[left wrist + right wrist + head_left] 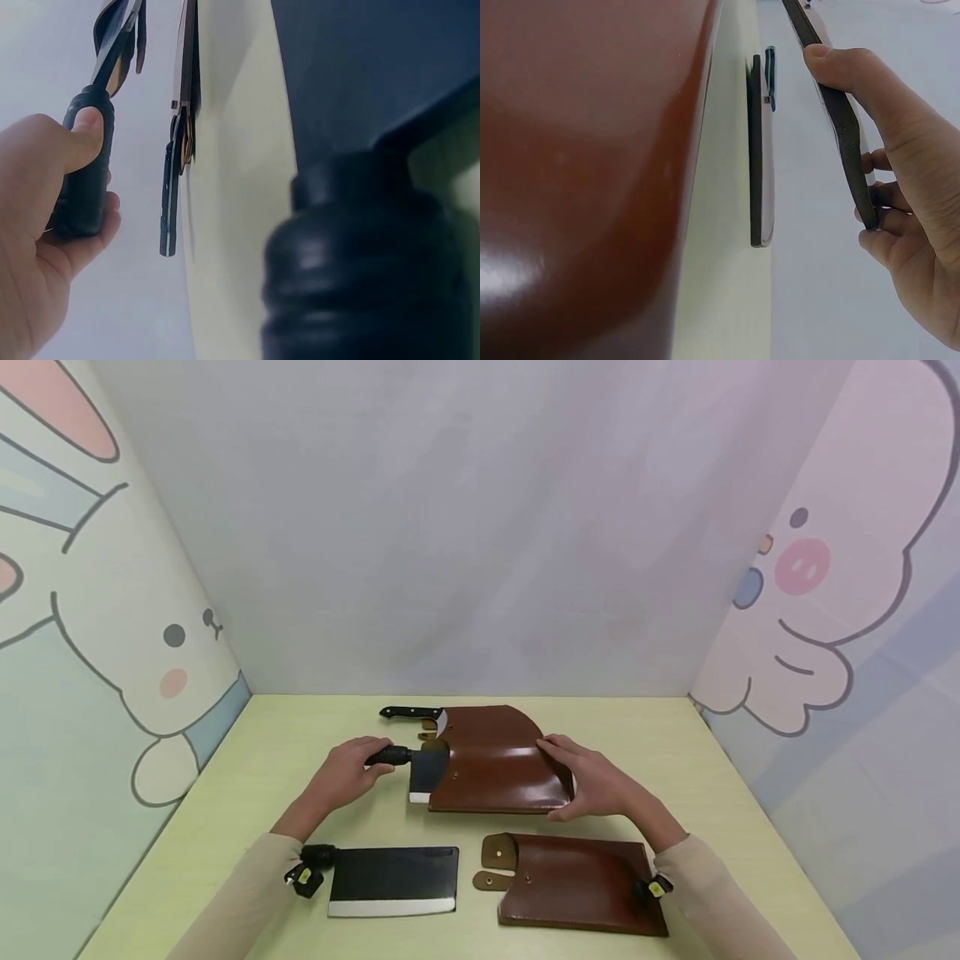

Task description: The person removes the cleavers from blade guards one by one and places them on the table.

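My left hand (347, 774) grips the black handle (88, 187) of a cleaver (429, 772). Most of that cleaver's blade lies inside a brown leather sheath (510, 779); a strip near the handle shows outside its mouth. At the sheath's other end, my right hand (600, 782) holds it by the edge, thumb on one face and fingers on the other. Both wrist views show cleaver and sheath raised off the table. Behind them, overlapped in the head view, lies a second brown sheath (480, 717) with a black riveted knife handle (410, 712) sticking out left.
In front on the pale table (300, 935) lie another cleaver (393, 878), its handle under my left wrist, and a third brown sheath (581, 881) with its strap flaps (492, 882) undone. Grey and cartoon-printed walls (465, 568) stand at the back and sides.
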Demonstrator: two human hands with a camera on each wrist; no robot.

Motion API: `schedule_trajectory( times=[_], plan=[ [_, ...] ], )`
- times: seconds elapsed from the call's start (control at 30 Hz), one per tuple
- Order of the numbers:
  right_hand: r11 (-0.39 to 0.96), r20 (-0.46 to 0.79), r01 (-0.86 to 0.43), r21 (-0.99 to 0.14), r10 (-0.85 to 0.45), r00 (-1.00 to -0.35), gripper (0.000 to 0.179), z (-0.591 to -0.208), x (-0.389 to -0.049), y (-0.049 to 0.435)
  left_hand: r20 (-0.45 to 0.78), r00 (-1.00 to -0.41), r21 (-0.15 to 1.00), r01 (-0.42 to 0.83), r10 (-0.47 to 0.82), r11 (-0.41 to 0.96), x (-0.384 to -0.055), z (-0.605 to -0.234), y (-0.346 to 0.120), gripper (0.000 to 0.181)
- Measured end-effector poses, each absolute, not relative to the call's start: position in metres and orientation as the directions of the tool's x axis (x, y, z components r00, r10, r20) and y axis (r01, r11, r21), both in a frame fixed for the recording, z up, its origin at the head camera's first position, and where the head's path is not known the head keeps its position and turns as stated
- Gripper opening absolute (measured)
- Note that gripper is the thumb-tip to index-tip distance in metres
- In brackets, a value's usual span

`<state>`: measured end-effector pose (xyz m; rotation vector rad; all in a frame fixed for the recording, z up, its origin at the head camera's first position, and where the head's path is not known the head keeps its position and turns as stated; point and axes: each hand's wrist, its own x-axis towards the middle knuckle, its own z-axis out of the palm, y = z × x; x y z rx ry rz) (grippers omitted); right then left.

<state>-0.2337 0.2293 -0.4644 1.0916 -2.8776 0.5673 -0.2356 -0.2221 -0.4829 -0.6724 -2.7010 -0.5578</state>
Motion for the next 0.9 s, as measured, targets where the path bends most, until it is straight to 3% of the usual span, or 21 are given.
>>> schedule_trajectory(
  times=[0.9],
  plan=[
    [0.681, 0.185, -0.657, -0.325, -0.635, -0.75, 0.115, -0.468, -0.229, 0.247, 0.348, -0.86, 0.309, 0.482, 0.374, 0.82, -0.23, -0.482, -0.255, 0.04]
  ],
)
